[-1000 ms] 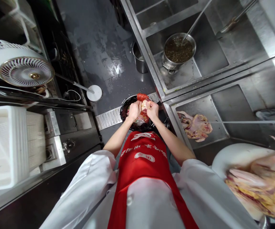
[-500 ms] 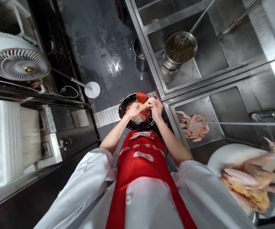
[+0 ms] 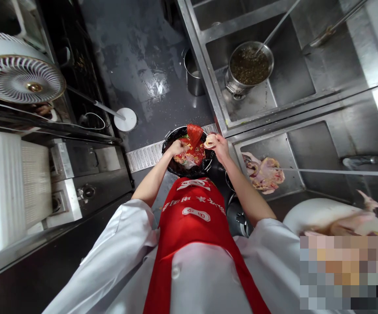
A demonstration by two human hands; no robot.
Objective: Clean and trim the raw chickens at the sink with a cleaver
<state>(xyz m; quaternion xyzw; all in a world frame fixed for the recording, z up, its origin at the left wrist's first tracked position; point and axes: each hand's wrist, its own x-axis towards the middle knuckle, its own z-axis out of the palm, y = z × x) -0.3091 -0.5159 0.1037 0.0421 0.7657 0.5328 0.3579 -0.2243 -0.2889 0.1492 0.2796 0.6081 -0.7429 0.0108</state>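
Observation:
Over a black-lined bin (image 3: 166, 162), my right hand (image 3: 221, 148) grips a pale, rounded piece of raw poultry (image 3: 210, 141) at the bin's right rim. My left hand (image 3: 177, 148) is inside the left part of the opening, its fingers drawn together. Yellowish bits show at those fingertips, but what they pinch, if anything, is too small to name. Red and pale scraps (image 3: 192, 158) fill the bin, and a bright red plastic bag (image 3: 194, 133) sticks up at its far side.
Raw poultry (image 3: 267, 174) lies in the right sink; more rests in a white basin (image 3: 302, 211), partly blurred. A pot of dark liquid (image 3: 251, 65) stands in the far sink, a steel pail (image 3: 194, 80) on the floor. White crates (image 3: 2, 192) and a fan (image 3: 22, 78) are left.
My hands have moved apart, the left one down and left over the scraps, the right one slightly right with the pale piece. The yellow strip between them is gone from there.

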